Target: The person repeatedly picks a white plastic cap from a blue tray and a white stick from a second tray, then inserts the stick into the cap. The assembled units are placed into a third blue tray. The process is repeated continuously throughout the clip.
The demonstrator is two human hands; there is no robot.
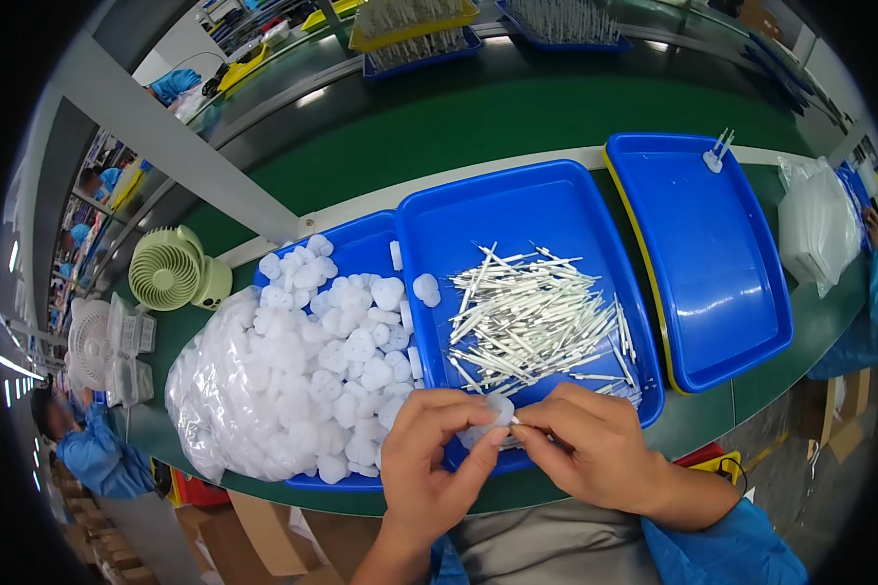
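Over the near edge of the middle blue tray (507, 207), the left hand (431, 458) pinches 1 white disc (499, 405) between thumb and fingers; the right hand (600, 444), fingertips closed, holds 1 white stick (516, 420) against it. More sticks (532, 322) pile there; discs (346, 356) heap to its left.

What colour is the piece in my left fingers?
The piece is translucent white, seen in the head view.
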